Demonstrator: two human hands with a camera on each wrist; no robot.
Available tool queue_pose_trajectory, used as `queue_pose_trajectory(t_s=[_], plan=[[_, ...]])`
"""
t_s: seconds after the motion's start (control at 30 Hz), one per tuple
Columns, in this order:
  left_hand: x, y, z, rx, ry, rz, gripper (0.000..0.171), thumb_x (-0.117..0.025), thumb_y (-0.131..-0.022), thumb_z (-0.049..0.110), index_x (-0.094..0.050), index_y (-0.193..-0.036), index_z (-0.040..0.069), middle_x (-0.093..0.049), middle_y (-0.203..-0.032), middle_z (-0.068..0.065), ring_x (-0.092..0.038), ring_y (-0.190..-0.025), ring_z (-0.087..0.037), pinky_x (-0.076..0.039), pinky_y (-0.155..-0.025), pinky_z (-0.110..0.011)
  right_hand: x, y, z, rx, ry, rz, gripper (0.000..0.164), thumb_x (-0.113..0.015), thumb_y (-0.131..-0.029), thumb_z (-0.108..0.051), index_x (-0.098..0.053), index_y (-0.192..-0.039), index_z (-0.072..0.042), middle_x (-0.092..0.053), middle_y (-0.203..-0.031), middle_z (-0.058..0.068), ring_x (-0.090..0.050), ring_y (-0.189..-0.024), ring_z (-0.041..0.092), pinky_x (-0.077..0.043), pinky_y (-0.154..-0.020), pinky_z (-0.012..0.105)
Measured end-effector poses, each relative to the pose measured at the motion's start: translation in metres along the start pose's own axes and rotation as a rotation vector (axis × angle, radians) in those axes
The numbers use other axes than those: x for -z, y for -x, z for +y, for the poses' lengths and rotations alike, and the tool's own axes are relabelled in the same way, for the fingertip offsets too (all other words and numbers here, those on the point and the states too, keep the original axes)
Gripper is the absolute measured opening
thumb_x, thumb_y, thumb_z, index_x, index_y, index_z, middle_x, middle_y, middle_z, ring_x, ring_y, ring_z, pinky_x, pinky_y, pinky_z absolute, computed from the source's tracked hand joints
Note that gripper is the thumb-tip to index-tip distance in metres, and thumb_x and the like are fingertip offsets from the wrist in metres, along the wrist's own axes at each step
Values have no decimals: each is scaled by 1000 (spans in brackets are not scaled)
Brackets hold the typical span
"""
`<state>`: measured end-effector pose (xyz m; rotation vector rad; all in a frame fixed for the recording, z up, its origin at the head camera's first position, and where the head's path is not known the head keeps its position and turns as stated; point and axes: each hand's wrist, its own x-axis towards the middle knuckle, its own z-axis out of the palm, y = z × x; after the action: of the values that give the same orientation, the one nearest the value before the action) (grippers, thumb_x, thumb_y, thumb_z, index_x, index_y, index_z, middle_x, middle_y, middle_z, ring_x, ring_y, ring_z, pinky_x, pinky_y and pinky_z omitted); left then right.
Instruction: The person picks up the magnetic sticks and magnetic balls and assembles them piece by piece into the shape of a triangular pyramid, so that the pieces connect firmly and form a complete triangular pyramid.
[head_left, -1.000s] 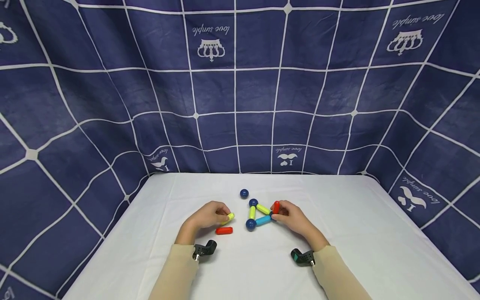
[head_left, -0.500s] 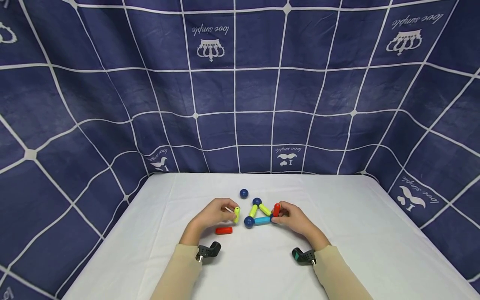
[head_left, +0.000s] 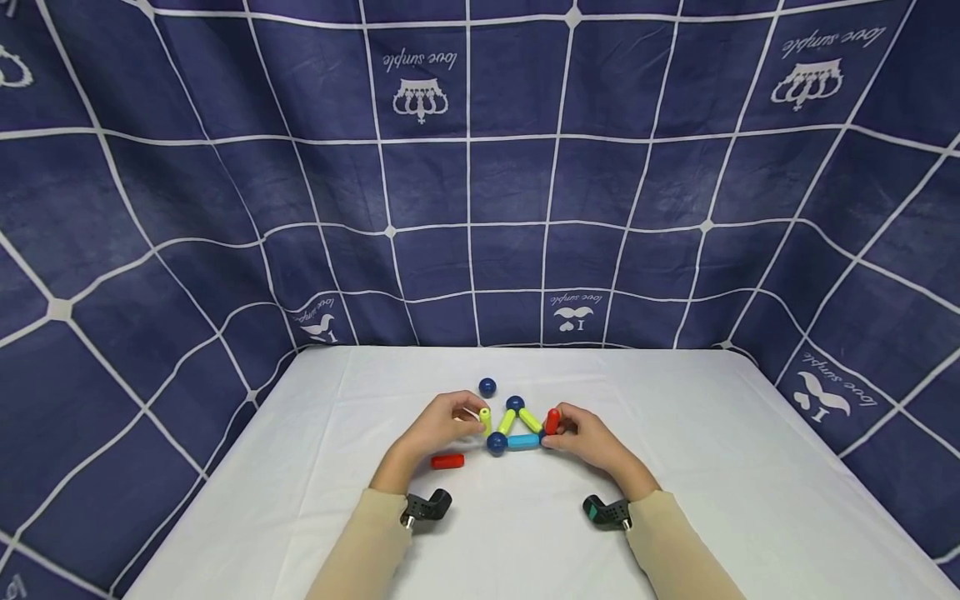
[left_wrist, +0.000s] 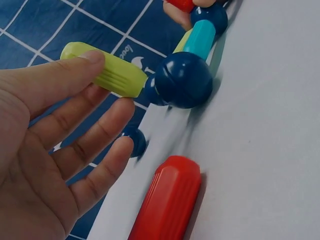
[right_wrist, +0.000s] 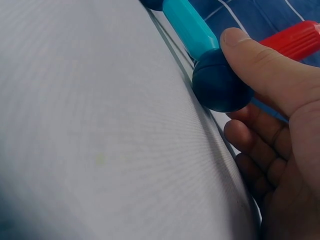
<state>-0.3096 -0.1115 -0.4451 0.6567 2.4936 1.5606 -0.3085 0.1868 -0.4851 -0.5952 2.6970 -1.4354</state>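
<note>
Between thumb and fingers my left hand [head_left: 442,427] pinches a yellow-green toy rod [head_left: 485,419], held upright. In the left wrist view its lower end meets the left blue ball [left_wrist: 184,80] of a flat triangle. Two yellow-green rods [head_left: 530,419] and a light blue rod [head_left: 523,442] join that ball to the back ball [head_left: 515,403] and the right ball. My right hand [head_left: 591,438] holds the right blue ball [right_wrist: 222,82], thumb pressed on its side. From this ball a red rod [head_left: 552,421] stands up beside the fingers.
One loose blue ball [head_left: 487,387] lies behind the triangle. A loose red rod [head_left: 447,461] lies near my left wrist. White cloth [head_left: 517,533] covers the table, and a dark blue checked curtain [head_left: 510,183] hangs around its back and sides.
My left hand has moved right, turning the yellow-green rod upright and bringing it to the left ball. The triangle has turned slightly. My right hand has stayed at its ball.
</note>
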Motion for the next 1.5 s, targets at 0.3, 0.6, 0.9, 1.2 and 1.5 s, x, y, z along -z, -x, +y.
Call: queue_pose_trajectory(t_s=[0.3, 0.6, 0.9, 1.2, 1.5], plan=[[-9, -1, 5, -16, 8, 15, 27, -76, -85, 6, -69, -112, 6, -70, -110, -12, -68, -94, -19, -57, -74, -26, -1, 0, 0, -7, 8, 6, 26, -83, -81, -27, -63, -94, -16, -65, -92, 0, -59, -86, 17, -47, -79, 25], [-15, -2, 5, -8, -31, 0, 26, -75, -87, 7, -70, -112, 10, -71, -111, -8, -66, -94, -16, -57, -75, -26, -2, -2, 2, -11, 23, 12, 28, -83, -81, -30, -63, -95, -16, -65, -92, -1, -58, -86, 16, -46, -79, 27], [-15, -2, 4, 4, -29, -15, 26, -75, -88, 9, -70, -113, 12, -70, -114, -8, -66, -96, -17, -58, -76, -27, -2, -1, 3, 0, 4, 8, 28, -83, -81, -30, -63, -94, -16, -64, -91, -1, -58, -86, 17, -46, -79, 26], [-3, 1, -1, 7, -60, -53, 24, -75, -89, 14, -71, -112, 14, -72, -111, -6, -65, -95, -16, -54, -79, -27, -2, 0, 4, 0, 12, 11, 27, -83, -81, -29, -63, -94, -16, -64, -91, -1, -58, -86, 16, -46, -79, 25], [20, 11, -10, 58, -137, -170, 34, -77, -86, 12, -68, -118, 6, -71, -104, -8, -62, -88, -15, -50, -77, -26, -2, 0, 3, -22, -1, 18, 28, -84, -81, -29, -63, -95, -16, -64, -91, 0, -57, -87, 17, -46, -80, 27]])
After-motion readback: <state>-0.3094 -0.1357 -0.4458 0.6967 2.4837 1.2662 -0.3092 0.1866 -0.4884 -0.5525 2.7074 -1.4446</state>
